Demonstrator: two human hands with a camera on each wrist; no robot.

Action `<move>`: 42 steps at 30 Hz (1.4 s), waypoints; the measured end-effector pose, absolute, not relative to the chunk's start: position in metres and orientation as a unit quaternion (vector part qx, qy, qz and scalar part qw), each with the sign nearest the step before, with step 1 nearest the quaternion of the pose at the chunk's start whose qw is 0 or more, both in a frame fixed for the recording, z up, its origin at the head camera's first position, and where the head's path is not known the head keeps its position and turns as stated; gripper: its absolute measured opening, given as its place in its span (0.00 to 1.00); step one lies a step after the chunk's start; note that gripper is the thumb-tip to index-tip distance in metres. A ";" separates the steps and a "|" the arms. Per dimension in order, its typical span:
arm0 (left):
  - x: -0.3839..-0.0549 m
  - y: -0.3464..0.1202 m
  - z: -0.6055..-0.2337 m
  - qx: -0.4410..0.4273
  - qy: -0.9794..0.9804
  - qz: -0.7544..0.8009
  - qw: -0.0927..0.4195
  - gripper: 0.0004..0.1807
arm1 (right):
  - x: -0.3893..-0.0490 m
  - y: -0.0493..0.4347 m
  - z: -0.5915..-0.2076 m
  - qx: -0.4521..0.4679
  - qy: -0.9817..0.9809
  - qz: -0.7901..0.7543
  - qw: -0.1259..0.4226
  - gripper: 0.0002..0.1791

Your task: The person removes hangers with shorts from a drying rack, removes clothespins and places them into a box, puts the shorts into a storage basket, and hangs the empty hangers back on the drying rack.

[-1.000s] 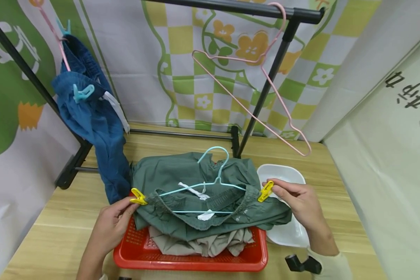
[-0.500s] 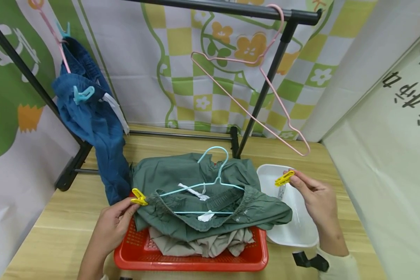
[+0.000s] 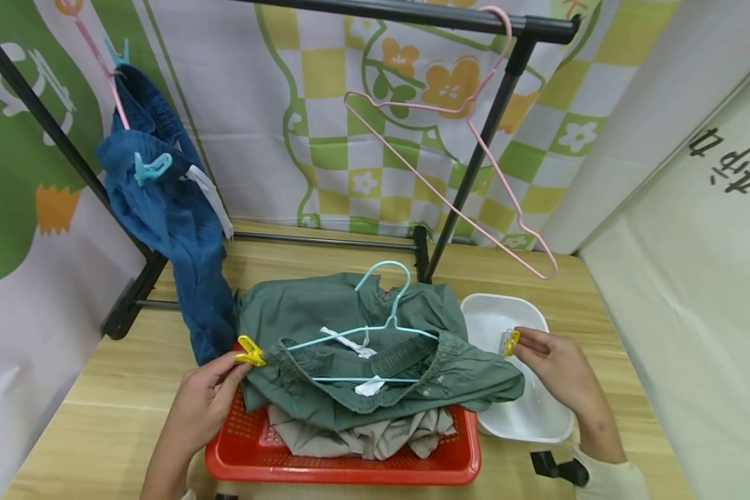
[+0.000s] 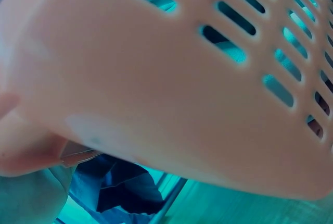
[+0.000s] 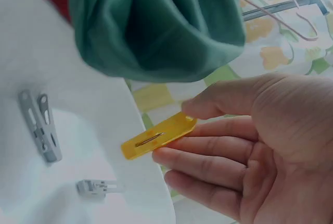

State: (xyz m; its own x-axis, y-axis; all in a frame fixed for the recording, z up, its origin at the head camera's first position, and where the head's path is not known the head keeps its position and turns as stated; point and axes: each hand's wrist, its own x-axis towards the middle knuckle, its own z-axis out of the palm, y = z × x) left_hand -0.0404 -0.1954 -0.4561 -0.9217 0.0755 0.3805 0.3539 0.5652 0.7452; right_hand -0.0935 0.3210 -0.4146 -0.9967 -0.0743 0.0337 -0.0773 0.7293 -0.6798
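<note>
Dark green trousers point(image 3: 300, 305) lie over a red basket point(image 3: 344, 472), their gathered waistband spread round a light blue hanger point(image 3: 392, 312). My left hand point(image 3: 200, 406) pinches a yellow clothespin point(image 3: 250, 351) at the waistband's left end. In the left wrist view the basket's slotted wall point(image 4: 145, 88) covers most of that hand's work. Over the white bin point(image 3: 537, 420) my right hand point(image 3: 562, 368) holds another yellow clothespin point(image 5: 158, 135) between thumb and fingers, away from the cloth. Grey clothespins point(image 5: 39, 127) lie inside the bin.
Beige cloth point(image 3: 362, 437) fills the basket under the trousers. Behind stands a black rack point(image 3: 487, 125) with a bare pink hanger point(image 3: 506, 187) at right. Blue trousers point(image 3: 181, 229) hang at left, with light blue clothespins point(image 3: 152, 168).
My right hand has moved right, away from the waistband's right end, carrying its yellow clothespin, then lowered it over the white bin. My left hand has stayed in place.
</note>
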 end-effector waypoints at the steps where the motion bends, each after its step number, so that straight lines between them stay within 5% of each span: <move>1: -0.040 -0.195 -0.456 -0.123 -0.871 -0.451 0.153 0.10 | -0.094 0.321 -0.415 0.041 -0.931 0.363 -0.005 0.23; 6: -0.039 -0.196 -0.456 -0.120 -0.870 -0.454 0.150 0.10 | -0.092 0.319 -0.415 0.037 -0.934 0.355 0.004 0.24; 14: -0.038 -0.198 -0.455 -0.119 -0.871 -0.450 0.157 0.10 | -0.076 0.268 -0.378 0.138 -0.873 0.425 0.193 0.11; 28: -0.039 -0.200 -0.457 -0.112 -0.866 -0.459 0.162 0.10 | -0.071 0.107 -0.335 0.428 -0.815 0.383 0.080 0.15; 37: -0.042 -0.196 -0.466 -0.136 -0.848 -0.480 0.180 0.13 | -0.078 0.048 -0.348 0.448 -0.848 0.282 -0.005 0.22; 42: -0.043 -0.193 -0.468 -0.139 -0.839 -0.488 0.197 0.15 | -0.079 0.031 -0.354 0.445 -0.865 0.231 0.034 0.23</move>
State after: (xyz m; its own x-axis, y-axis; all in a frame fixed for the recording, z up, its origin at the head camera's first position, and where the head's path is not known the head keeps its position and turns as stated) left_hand -0.0428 -0.1927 -0.4678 -0.8839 0.0408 0.4658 0.4252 0.4846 0.7644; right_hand -0.0793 0.0314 -0.3535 -0.6024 -0.7533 0.2640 -0.7846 0.4980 -0.3694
